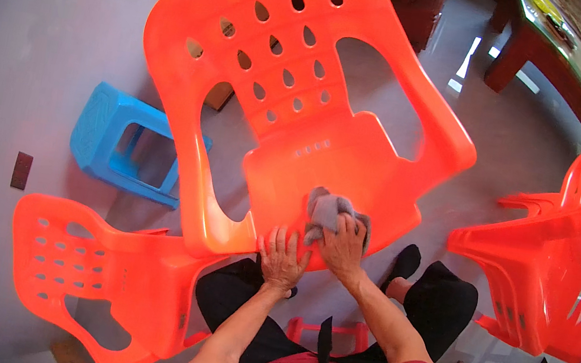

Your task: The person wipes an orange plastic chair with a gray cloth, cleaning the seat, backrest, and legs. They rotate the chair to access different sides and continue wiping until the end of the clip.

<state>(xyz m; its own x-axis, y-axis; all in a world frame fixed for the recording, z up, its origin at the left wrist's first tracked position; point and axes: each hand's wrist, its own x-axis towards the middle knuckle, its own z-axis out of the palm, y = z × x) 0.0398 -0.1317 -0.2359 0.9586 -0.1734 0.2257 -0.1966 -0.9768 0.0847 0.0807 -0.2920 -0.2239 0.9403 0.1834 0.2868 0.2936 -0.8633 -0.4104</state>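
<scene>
A large orange-red plastic armchair (352, 168) stands before me, its back full of drop-shaped holes facing away at the top. My right hand (343, 246) presses a crumpled grey cloth (331, 214) onto the seat near its front edge. The fingers curl over the cloth and hide part of it. Just left of it, my left hand (282, 257) rests with spread fingers on the seat's front edge and holds nothing.
A second orange chair (148, 280) stands at the lower left, touching the first. A blue plastic stool (106, 131) is by the left wall. Stacked orange chairs (532, 270) stand at the right. A wooden table (521, 47) is at the far right.
</scene>
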